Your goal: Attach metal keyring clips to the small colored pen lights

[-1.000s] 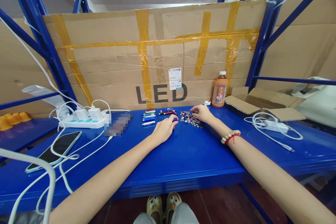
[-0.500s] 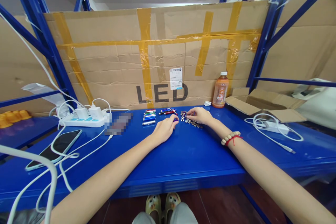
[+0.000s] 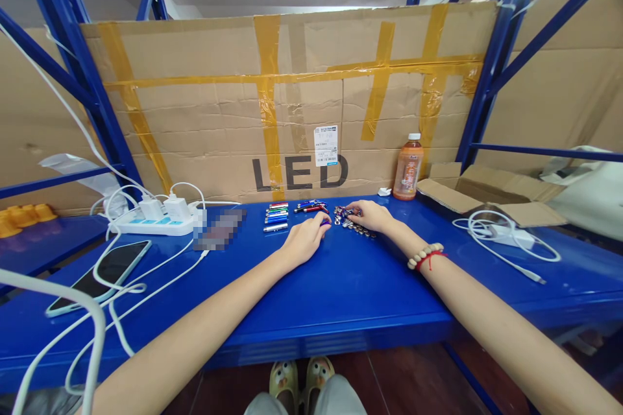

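My left hand (image 3: pixel 305 238) rests on the blue shelf (image 3: pixel 341 292) with its fingers curled round a small purple pen-like light, whose tip shows at the fingertips. My right hand (image 3: pixel 372 214) lies on a heap of small metal clips and keychain lights (image 3: pixel 351 221), fingers pinched into the heap. What it pinches is too small to make out. A row of coloured pen lights (image 3: pixel 276 216) lies just left of my left hand, and a few more pen lights (image 3: pixel 311 206) lie behind it.
An orange drink bottle (image 3: pixel 409 167) stands at the back against the taped cardboard sheet (image 3: pixel 292 104). A power strip (image 3: pixel 156 219) with chargers, white cables and a phone (image 3: pixel 97 277) lie at left. An open cardboard box (image 3: pixel 491 191) and a coiled cable (image 3: pixel 501 233) are at right.
My right hand has shifted slightly left over the heap of clips. My left hand has stayed in place.
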